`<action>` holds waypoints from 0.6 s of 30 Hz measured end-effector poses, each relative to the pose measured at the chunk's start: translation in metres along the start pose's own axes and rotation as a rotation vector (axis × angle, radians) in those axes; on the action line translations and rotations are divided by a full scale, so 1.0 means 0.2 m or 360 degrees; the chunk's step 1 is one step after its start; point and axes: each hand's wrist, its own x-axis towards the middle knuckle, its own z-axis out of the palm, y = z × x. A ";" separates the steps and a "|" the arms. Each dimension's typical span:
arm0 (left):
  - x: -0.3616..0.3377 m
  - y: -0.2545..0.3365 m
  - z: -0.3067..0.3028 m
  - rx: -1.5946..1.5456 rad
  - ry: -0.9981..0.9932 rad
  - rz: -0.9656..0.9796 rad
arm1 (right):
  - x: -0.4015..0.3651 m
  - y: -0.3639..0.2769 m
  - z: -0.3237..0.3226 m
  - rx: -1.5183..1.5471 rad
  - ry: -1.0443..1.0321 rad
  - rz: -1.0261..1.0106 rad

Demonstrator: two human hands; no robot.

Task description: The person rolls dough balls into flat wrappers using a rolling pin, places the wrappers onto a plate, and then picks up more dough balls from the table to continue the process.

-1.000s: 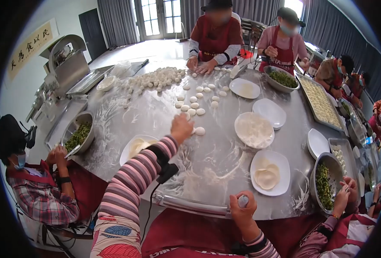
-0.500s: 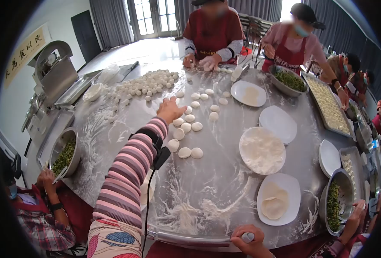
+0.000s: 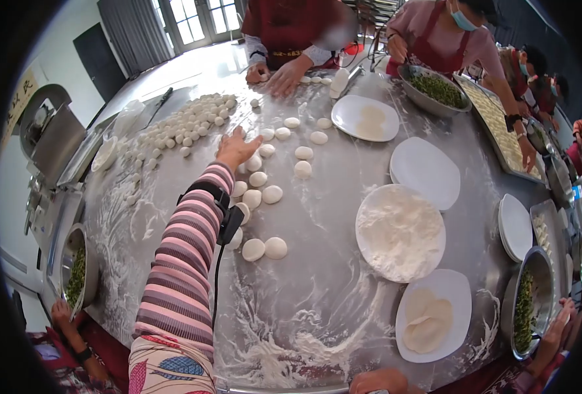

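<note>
My left hand (image 3: 237, 148), at the end of a striped sleeve, reaches across the metal table with its fingers spread. It is over the left side of a group of flattened dough rounds (image 3: 272, 194), its fingertips beside several of them. My right hand (image 3: 380, 381) is curled at the bottom edge and mostly cut off by the frame. Only a sliver of the pale end of a rolling pin (image 3: 378, 392) shows in it. Near that hand is a white plate (image 3: 458, 289) with thin dough wrappers (image 3: 427, 322). A plate of flour (image 3: 401, 231) stands beyond it.
Small dough balls (image 3: 186, 125) are heaped at the far left. Bowls of chopped greens stand at the left (image 3: 89, 262), right (image 3: 547, 276) and far right (image 3: 462, 105). A person opposite works dough with both hands (image 3: 288, 75). Another reaches over a tray (image 3: 494, 125).
The view has shifted right and tilted down, so the table's contents sit further left. My left hand stays stretched over the dough rounds. My right hand has slipped mostly below the frame.
</note>
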 end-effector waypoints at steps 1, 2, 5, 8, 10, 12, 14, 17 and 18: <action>0.03 0.02 0.02 -0.0127 -0.0002 0.0041 | 0.00 0.01 0.00 0.0002 0.0014 0.0011; 0.05 0.03 0.04 -0.0255 -0.0007 0.0077 | 0.00 0.02 -0.01 -0.0030 -0.0018 0.0005; 0.14 0.12 0.10 -0.0225 -0.0017 0.0371 | 0.03 0.03 -0.02 -0.0011 -0.0073 0.0027; 0.14 0.32 0.12 -0.0090 -0.0132 0.0467 | 0.05 0.02 -0.02 0.0079 -0.0069 0.0084; 0.16 0.43 0.18 0.0031 -0.0157 0.0699 | 0.07 0.00 -0.03 0.0115 -0.0047 0.0118; 0.07 0.56 0.19 -0.0051 -0.0099 0.0663 | 0.09 -0.02 -0.03 0.0207 0.0092 0.0106; 0.05 0.65 0.23 -0.0126 -0.0042 0.0632 | 0.08 0.00 -0.04 0.0140 0.0029 0.0079; 0.00 0.71 0.28 -0.0026 -0.0002 0.0945 | 0.07 0.00 -0.03 0.0130 -0.0018 0.0056; -0.02 0.69 0.29 -0.0020 0.0003 0.0935 | 0.07 0.00 -0.03 0.0166 -0.0007 0.0060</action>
